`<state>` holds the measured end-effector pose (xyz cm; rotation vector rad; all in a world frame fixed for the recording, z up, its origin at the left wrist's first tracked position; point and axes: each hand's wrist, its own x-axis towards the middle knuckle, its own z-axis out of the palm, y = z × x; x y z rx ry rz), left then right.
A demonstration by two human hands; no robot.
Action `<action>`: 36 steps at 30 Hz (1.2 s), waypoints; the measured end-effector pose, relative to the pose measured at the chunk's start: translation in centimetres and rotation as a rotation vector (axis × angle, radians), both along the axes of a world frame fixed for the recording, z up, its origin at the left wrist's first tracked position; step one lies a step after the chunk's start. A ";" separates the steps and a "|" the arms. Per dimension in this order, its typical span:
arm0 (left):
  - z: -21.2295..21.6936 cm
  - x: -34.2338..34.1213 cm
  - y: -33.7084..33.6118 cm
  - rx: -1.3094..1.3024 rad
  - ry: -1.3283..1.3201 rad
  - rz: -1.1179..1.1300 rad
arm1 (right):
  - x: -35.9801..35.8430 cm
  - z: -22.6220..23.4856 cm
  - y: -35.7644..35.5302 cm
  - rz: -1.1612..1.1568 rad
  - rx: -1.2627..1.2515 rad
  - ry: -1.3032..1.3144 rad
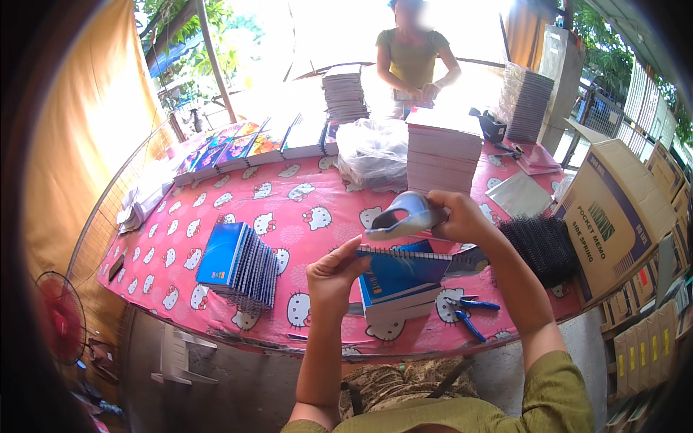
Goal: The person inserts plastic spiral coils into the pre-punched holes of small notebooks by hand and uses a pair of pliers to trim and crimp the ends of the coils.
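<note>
My left hand (333, 278) pinches the left end of a small blue-covered spiral notebook (415, 273), near the coil along its top edge. My right hand (458, 218) grips a grey-blue handheld tool (413, 221) with a rounded opening in its body. I hold the tool just above the coil; whether they touch, I cannot tell. Beneath the notebook lies a pile of blue-covered page blocks (397, 310). Blue-handled pliers (476, 317) lie spread on the table, to the right of that pile. Loose black plastic coils (540, 249) are heaped beyond my right forearm.
A stack of coil-bound blue notebooks (238, 263) stands left on the pink patterned tablecloth (317, 216). Ahead are a plastic bag (372, 151) and a tall paper stack (442, 155). Cardboard boxes (613, 209) crowd the right. Across the table, a person (413, 61) stands working.
</note>
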<state>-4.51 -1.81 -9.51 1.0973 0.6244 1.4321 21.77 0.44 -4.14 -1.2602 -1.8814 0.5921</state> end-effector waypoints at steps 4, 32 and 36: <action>-0.1 -0.4 0.0 -0.020 0.024 -0.036 | 1.3 0.8 -1.5 -0.188 0.068 -0.160; 0.7 3.5 -7.2 0.525 0.529 0.333 | 0.4 -13.0 -20.0 -0.511 -0.062 -0.601; 0.0 2.9 -7.3 0.610 0.583 0.305 | 0.1 -11.9 -19.9 -0.545 -0.218 -0.637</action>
